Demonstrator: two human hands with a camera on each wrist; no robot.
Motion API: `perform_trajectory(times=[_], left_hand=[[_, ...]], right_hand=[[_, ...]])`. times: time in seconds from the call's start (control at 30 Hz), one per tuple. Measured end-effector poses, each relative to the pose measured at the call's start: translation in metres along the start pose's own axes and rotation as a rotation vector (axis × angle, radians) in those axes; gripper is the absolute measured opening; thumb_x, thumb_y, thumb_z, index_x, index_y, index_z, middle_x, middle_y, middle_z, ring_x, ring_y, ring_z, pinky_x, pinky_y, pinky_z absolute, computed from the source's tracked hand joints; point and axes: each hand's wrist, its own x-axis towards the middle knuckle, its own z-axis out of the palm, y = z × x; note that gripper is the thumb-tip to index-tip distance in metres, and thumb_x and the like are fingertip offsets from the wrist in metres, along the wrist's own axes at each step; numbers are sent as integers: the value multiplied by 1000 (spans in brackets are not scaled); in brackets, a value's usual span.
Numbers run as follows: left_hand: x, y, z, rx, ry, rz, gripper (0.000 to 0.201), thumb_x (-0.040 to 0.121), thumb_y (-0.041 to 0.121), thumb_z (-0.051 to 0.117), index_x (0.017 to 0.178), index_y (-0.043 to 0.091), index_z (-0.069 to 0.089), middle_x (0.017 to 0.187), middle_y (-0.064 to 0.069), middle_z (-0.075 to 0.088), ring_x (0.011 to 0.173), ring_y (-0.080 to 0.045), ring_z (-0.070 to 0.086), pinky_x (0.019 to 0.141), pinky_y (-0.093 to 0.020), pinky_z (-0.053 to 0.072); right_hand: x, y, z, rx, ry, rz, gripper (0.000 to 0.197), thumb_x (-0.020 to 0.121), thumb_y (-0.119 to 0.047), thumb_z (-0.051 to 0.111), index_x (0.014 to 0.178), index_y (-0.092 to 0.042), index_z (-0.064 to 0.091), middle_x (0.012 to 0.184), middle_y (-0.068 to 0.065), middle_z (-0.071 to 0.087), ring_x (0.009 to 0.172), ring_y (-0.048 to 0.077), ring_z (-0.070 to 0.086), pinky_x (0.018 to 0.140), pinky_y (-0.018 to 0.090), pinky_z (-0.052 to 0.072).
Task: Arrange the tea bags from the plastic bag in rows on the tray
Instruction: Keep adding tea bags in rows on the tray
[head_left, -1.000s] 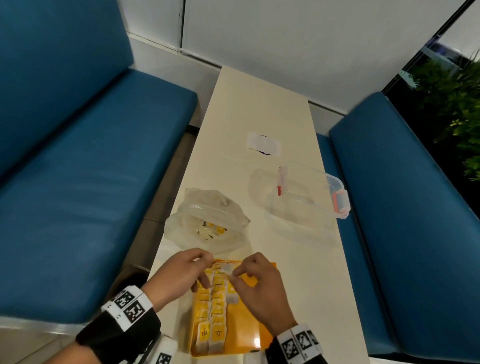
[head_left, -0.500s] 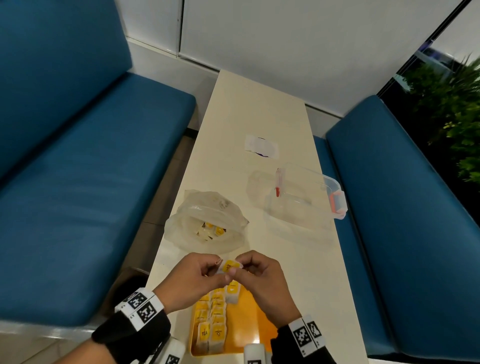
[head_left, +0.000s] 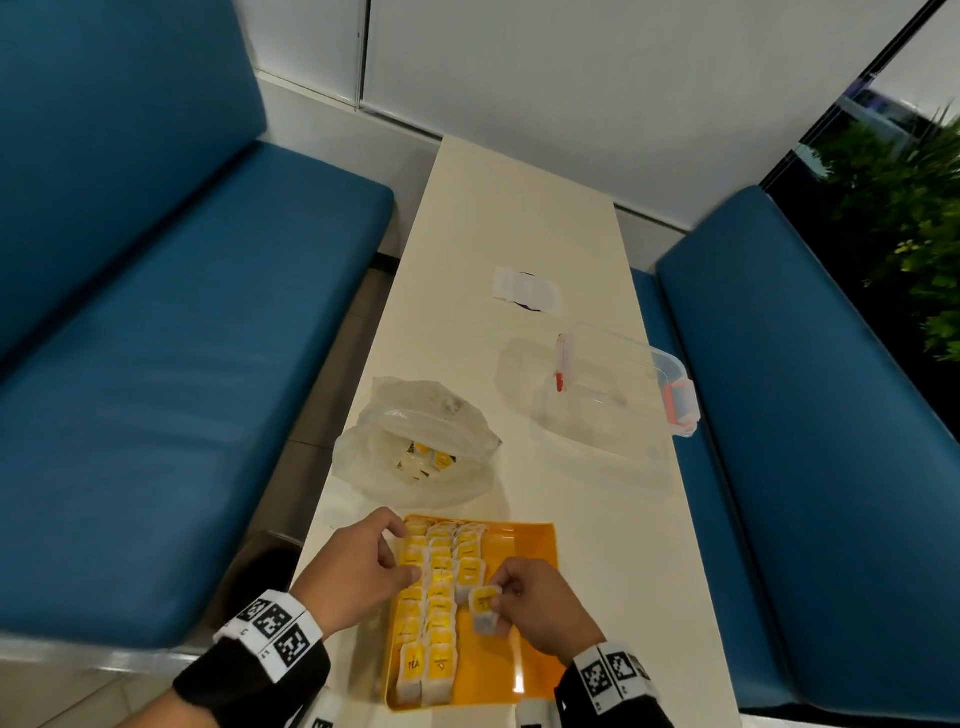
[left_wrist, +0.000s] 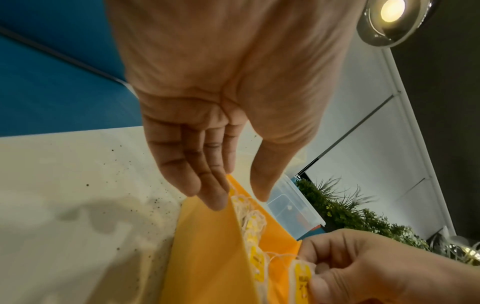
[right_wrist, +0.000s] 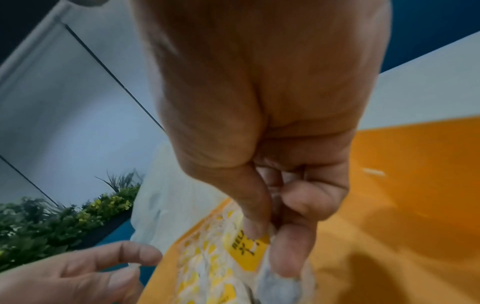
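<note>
An orange tray lies at the table's near edge with tea bags laid in rows along its left half. My right hand pinches one yellow-tagged tea bag between thumb and fingers, just above the tray beside the third row; the same tea bag shows in the right wrist view. My left hand hovers at the tray's left rim with fingers relaxed and holds nothing, its fingertips near the tray rim. The clear plastic bag behind the tray holds a few more tea bags.
A clear lidded plastic box with red clips sits at the right edge of the narrow white table. A small white packet lies farther back. Blue benches flank both sides.
Both hands held a tea bag together above the tray's far end. Now my left hand has let go and moved to the left rim, and my right hand carried the bag nearer, down to the third row.
</note>
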Motion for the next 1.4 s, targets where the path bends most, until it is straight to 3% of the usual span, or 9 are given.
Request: perform_trajectory(times=[0.27, 0.67, 0.8, 0.93, 1.03, 1.1, 1.2, 1.33, 1.4], left_hand=[[4, -4, 6, 26, -7, -12, 55, 81, 21, 83, 116, 39, 44, 79, 3, 68, 68, -6, 65, 58, -13, 46], [-2, 3, -2, 74, -31, 10, 42, 84, 31, 79, 112, 42, 49, 75, 3, 66, 67, -4, 63, 61, -16, 50], [-9, 23, -30, 104, 248, 133, 7, 90, 38, 70, 87, 40, 65, 69, 10, 60, 60, -3, 56, 54, -16, 44], [10, 27, -61, -10, 686, 135, 28, 82, 34, 79, 106, 33, 65, 113, 11, 40, 101, -11, 52, 80, -23, 44], [34, 18, -77, -123, 453, -182, 71, 79, 46, 81, 136, 30, 43, 129, 8, 44, 101, -15, 55, 81, -31, 47], [49, 15, -81, -150, 318, -213, 52, 86, 36, 77, 130, 21, 53, 115, 1, 65, 77, -15, 69, 64, -22, 47], [67, 24, -91, -141, 375, -136, 23, 92, 22, 69, 114, 16, 66, 99, -1, 70, 51, -13, 68, 50, -15, 42], [60, 58, -108, -4, 562, 61, 17, 88, 28, 73, 101, 28, 62, 97, 10, 62, 78, -10, 60, 68, -23, 44], [52, 71, -105, 77, 524, 212, 5, 89, 27, 68, 88, 31, 65, 88, 15, 64, 77, -4, 60, 66, -22, 47]], right_hand=[[18, 7, 19, 126, 3, 145, 12, 86, 2, 64, 85, -9, 60, 61, 5, 67, 57, 20, 71, 46, 25, 48], [11, -14, 25, 256, 141, 216, 18, 81, 0, 68, 87, -8, 53, 73, 14, 66, 49, 19, 65, 52, 30, 54], [-10, -56, -4, -33, 455, -39, 31, 76, -35, 78, 94, -25, 55, 88, -5, 61, 76, 7, 62, 67, 20, 48], [-9, -106, -22, -193, 564, -394, 59, 74, -57, 73, 124, -37, 48, 117, -16, 40, 99, 1, 53, 77, 23, 52], [16, -129, -23, -398, 532, -464, 67, 78, -59, 67, 137, -37, 44, 127, -11, 36, 115, 5, 42, 81, 28, 53], [32, -140, -19, -503, 443, -443, 53, 86, -50, 63, 134, -34, 48, 126, -7, 42, 116, 13, 49, 83, 35, 54], [46, -149, -20, -426, 458, -435, 28, 95, -33, 58, 120, -22, 62, 117, 0, 55, 104, 22, 60, 83, 35, 51], [54, -158, -38, -331, 553, -430, 17, 95, -24, 57, 107, -16, 66, 104, 4, 60, 95, 23, 60, 82, 36, 49], [56, -161, -44, -309, 558, -441, 13, 95, -21, 58, 102, -15, 67, 101, 4, 60, 92, 23, 59, 80, 34, 49]])
